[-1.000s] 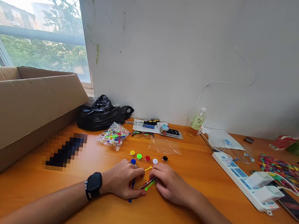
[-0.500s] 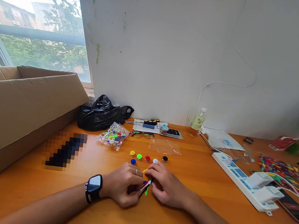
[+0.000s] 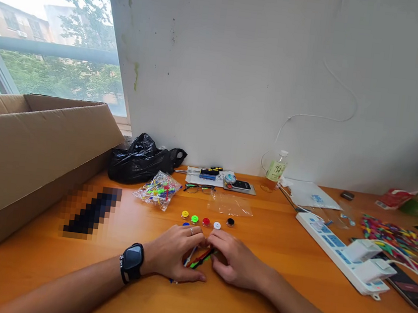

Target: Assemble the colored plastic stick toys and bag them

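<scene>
My left hand (image 3: 176,254), with a black watch on the wrist, and my right hand (image 3: 232,261) meet over the orange table (image 3: 259,305). Together they pinch a small bundle of thin coloured plastic sticks (image 3: 199,259): red, green, white and blue ends poke out between the fingers. Just beyond my knuckles stands a row of small coloured caps (image 3: 206,221): yellow, green, red, white and black, with a blue one half hidden by my left hand.
A big open cardboard box (image 3: 30,155) fills the left side. Behind the caps lie a clear bag of coloured sticks (image 3: 158,189), a black plastic bag (image 3: 142,159), glasses, tools and a bottle (image 3: 276,170). A white power strip (image 3: 342,254) and more coloured pieces (image 3: 390,233) lie right.
Both hands stayed close together while regrouping the sticks. The left hand shifted forward to cover most of the blue cap, and the bundle now points more to the lower left.
</scene>
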`<state>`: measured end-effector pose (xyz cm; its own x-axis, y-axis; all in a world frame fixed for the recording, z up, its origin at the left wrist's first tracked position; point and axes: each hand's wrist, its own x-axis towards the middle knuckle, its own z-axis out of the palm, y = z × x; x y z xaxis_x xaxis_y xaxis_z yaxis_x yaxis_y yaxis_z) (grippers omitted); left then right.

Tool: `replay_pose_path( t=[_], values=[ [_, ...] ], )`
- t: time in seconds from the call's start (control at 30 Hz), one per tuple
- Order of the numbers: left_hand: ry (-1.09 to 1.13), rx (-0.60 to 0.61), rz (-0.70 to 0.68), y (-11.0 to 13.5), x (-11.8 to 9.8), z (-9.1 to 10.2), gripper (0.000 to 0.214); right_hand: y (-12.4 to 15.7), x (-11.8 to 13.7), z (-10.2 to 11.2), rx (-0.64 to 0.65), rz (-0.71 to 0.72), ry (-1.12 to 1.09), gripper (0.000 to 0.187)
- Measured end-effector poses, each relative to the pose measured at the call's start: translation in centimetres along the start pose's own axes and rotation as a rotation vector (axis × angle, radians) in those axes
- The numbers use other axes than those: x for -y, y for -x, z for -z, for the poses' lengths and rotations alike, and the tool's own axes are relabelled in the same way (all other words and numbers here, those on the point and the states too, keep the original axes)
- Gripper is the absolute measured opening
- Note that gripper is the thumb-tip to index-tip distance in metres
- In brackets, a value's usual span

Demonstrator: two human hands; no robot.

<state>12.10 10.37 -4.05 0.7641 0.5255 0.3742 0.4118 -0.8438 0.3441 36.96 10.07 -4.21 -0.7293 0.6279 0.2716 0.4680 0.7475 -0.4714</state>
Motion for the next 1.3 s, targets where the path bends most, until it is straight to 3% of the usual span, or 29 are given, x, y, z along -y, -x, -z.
replay_pose_path(
  t=[0.17,0.4,0.6,0.97,1.3],
  values=[
    [0.033,0.032,0.046,0.1,-0.09,-0.03,0.028,0.0,-0.36,-0.3,0.012,0.04,0.003,0.03],
    [0.038,0.02,0.067,0.03,-0.09,-0.01,0.003,-0.08,-0.57,-0.53,-0.076,-0.006,0.093,0.021],
    [0.006,-0.027,0.039,0.03,0.34,-0.22,0.006,-0.27,-0.47,-0.26,-0.187,-0.073,0.12,0.011],
    [0.025,-0.075,0.038,0.07,0.53,-0.33,0.017,-0.45,-0.08,-0.17,-0.076,0.053,0.042,0.009],
    [0.078,-0.105,0.077,0.18,0.53,0.17,0.028,-0.31,-0.68,-0.6,-0.157,-0.009,0.055,0.013]
  ],
)
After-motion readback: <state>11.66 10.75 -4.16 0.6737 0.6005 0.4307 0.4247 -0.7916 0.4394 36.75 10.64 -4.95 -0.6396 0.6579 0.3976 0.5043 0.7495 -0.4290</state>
